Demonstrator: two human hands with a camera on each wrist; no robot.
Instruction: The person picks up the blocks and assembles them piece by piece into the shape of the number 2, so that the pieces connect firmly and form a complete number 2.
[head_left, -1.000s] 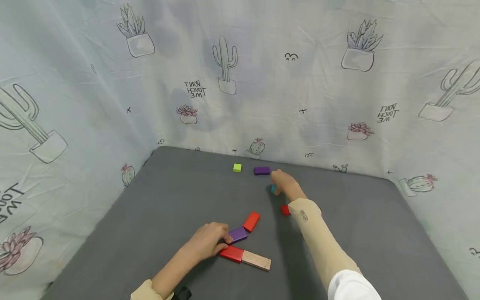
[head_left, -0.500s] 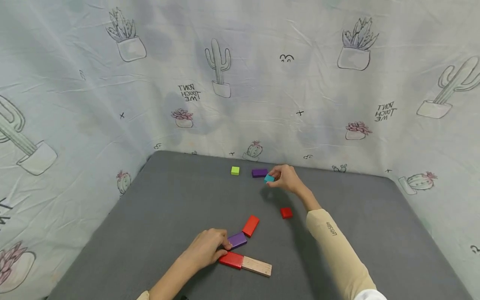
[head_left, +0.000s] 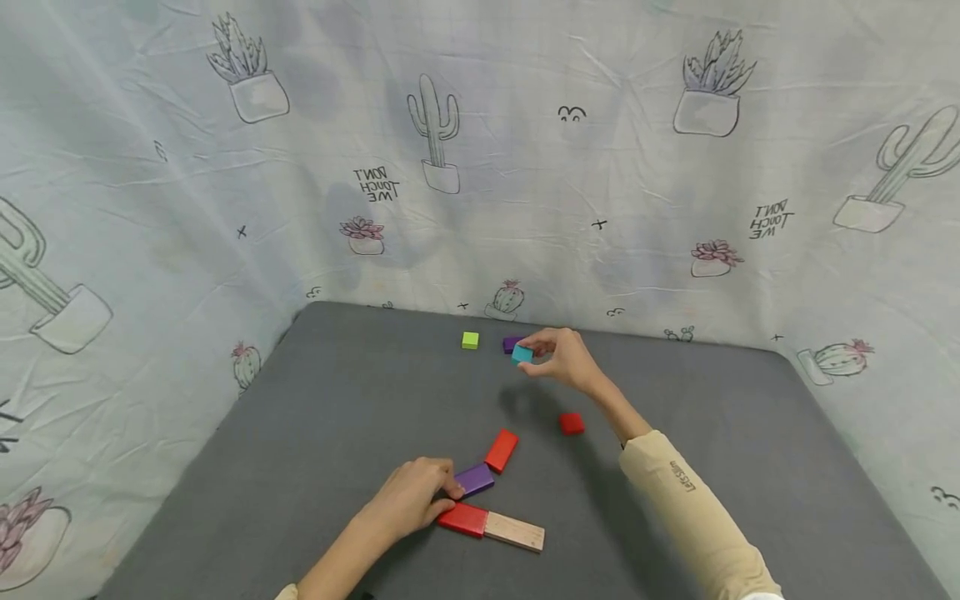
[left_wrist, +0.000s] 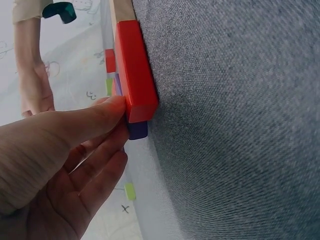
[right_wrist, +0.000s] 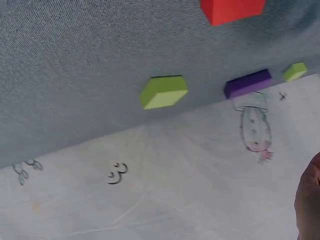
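Observation:
My right hand (head_left: 561,360) pinches a light blue block (head_left: 522,355) between thumb and fingers, above the table. Only an edge of this hand (right_wrist: 309,202) shows in the right wrist view; the block is out of that view. My left hand (head_left: 416,492) rests at a purple block (head_left: 476,480) and a red block (head_left: 462,519). In the left wrist view the thumb (left_wrist: 102,114) touches the red block (left_wrist: 136,72), with loosely bent fingers beside the purple block's end (left_wrist: 138,131). A plain wooden block (head_left: 514,532) meets the red one end to end.
Another red block (head_left: 502,451) lies at the purple block's far end; a short red block (head_left: 572,424) sits farther right. Toward the back are a lime block (head_left: 470,340) and a purple block (head_left: 511,345). The right wrist view shows a second lime block (right_wrist: 163,92). A printed curtain hangs behind.
My right hand has lifted the light blue block off the table and carried it left, now in front of the far purple block. My left hand stays at its blocks.

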